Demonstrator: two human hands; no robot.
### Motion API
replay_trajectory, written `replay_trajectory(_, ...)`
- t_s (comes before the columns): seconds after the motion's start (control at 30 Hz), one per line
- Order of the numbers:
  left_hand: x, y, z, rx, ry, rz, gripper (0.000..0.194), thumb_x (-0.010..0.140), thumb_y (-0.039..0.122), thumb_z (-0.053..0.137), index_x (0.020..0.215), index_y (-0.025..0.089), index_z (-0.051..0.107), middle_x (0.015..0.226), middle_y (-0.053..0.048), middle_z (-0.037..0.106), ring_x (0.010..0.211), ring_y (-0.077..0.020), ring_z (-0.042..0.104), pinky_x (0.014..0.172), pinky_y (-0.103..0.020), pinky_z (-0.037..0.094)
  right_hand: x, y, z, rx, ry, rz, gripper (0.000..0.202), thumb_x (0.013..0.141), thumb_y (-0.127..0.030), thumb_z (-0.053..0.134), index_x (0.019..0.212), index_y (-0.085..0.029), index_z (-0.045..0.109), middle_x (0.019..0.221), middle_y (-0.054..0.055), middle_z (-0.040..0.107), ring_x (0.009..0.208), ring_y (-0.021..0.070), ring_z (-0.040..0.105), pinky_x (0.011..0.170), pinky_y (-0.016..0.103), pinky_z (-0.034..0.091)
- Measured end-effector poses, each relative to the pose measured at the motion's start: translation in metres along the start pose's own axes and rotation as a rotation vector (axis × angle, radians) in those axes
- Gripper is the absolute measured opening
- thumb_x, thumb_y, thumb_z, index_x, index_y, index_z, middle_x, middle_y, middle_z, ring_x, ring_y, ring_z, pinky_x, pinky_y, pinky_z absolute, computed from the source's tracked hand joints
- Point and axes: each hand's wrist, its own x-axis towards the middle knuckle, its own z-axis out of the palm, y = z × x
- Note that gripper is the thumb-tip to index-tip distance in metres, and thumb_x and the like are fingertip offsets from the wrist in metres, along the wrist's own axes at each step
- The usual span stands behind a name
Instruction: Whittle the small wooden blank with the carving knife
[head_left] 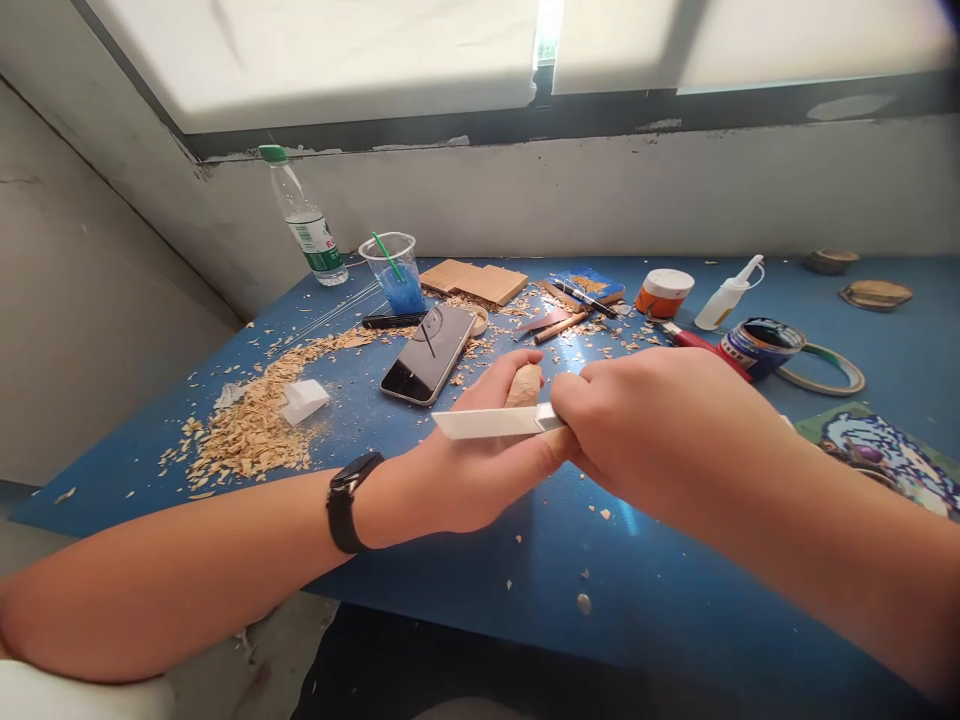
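My left hand, with a dark band on its wrist, is closed around a pale piece of carved wood. The rounded end of the wood shows above the fingers; the rest is mostly hidden by the two hands. In my right hand is a carving knife, gripped near the base of its blade. The flat, light blade points left across the wood and my left thumb. Both hands meet above the near half of the blue table.
Wood shavings are heaped at left beside a white block. Behind my hands lie a phone, a blue-filled cup, a bottle, and wooden boards. Jars, a squeeze bottle and a tape roll stand right.
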Motion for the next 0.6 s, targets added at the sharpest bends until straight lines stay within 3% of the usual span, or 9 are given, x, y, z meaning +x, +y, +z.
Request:
replay_trajectory(0.07,0.000,-0.002,0.004,-0.022,0.051,-0.005,0.024,0.099,0.044,0.068,0.104,0.022,0.063,0.093,-0.005,0.063,0.106,-0.0282,0.061,0.125,-0.054,0.039,-0.002,-0.001,0.002,0.005,0.006,0.049,0.013,0.076,-0.010,0.067,0.072,-0.022,0.063,0.061,0.003,0.062,0.055,0.0214,0.061,0.046,0.032,0.020)
replay_trajectory(0.2,0.000,-0.008,0.012,-0.167,0.075,-0.033,0.040,0.098,0.055,0.071,0.120,0.024,0.058,0.092,-0.003,0.063,0.089,-0.0236,0.062,0.114,-0.053,0.048,-0.006,-0.006,0.003,0.030,0.021,0.149,0.013,0.077,-0.009,0.065,0.072,-0.021,0.065,0.062,0.005,0.063,0.054,0.0196,0.060,0.048,0.030,0.021)
replay_trajectory(0.33,0.000,-0.012,0.015,-0.259,0.103,-0.079,0.055,0.094,0.059,0.075,0.128,0.023,0.052,0.101,-0.004,0.064,0.087,-0.0209,0.061,0.100,-0.047,0.053,-0.010,-0.010,0.004,0.059,0.065,0.216,0.015,0.076,-0.006,0.064,0.073,-0.020,0.067,0.061,0.007,0.064,0.054,0.0195,0.061,0.048,0.029,0.020)
replay_trajectory(0.47,0.003,-0.013,0.015,-0.243,0.127,-0.103,0.051,0.092,0.057,0.079,0.119,0.022,0.054,0.094,-0.002,0.060,0.085,-0.0205,0.058,0.085,-0.041,0.054,-0.013,-0.014,0.006,0.073,0.084,0.276,0.017,0.078,-0.005,0.061,0.074,-0.019,0.068,0.060,0.007,0.063,0.055,0.0212,0.064,0.045,0.027,0.017)
replay_trajectory(0.6,0.002,-0.014,0.018,-0.213,0.148,-0.140,0.046,0.092,0.056,0.079,0.117,0.023,0.058,0.097,-0.004,0.065,0.086,-0.0208,0.062,0.084,-0.041,0.054,-0.016,-0.016,0.011,0.036,0.098,0.328,0.017,0.078,-0.005,0.060,0.074,-0.019,0.069,0.059,0.007,0.062,0.054,0.0213,0.064,0.043,0.026,0.016)
